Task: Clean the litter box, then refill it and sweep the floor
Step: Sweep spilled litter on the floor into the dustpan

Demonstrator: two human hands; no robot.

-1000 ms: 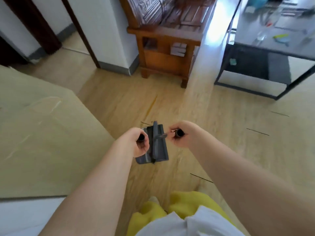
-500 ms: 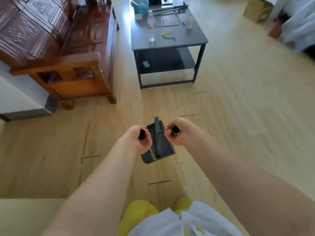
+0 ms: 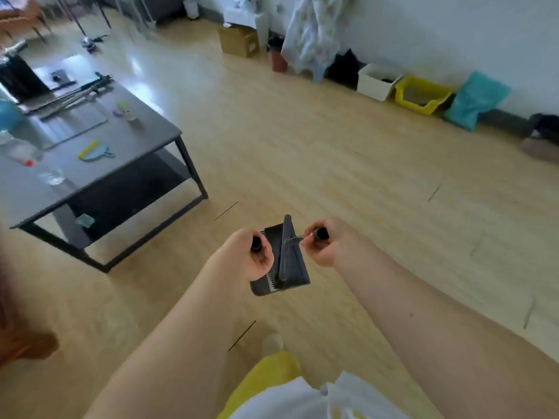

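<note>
My left hand [image 3: 251, 255] grips the black top of a long handle, and the dark grey dustpan [image 3: 266, 285] with its comb teeth hangs below it. My right hand [image 3: 325, 246] grips a second black handle top, that of the grey broom [image 3: 287, 252], whose head hangs beside the dustpan. Both tools hang above the wooden floor in front of me. The yellow litter box [image 3: 422, 93] stands far off against the right wall, with a white bin [image 3: 376, 81] to its left and a teal bag [image 3: 475, 99] to its right.
A grey low table [image 3: 127, 146] with a bottle, tools and small items stands to the left. A cardboard box [image 3: 239, 40], hanging clothes [image 3: 314, 31] and a red pot [image 3: 276, 60] line the far wall. Open wooden floor [image 3: 332, 164] lies between me and the litter box.
My view has swung to the right, from the wooden bench to the table and the far wall with the litter box. Both hands keep holding the broom and dustpan handles.
</note>
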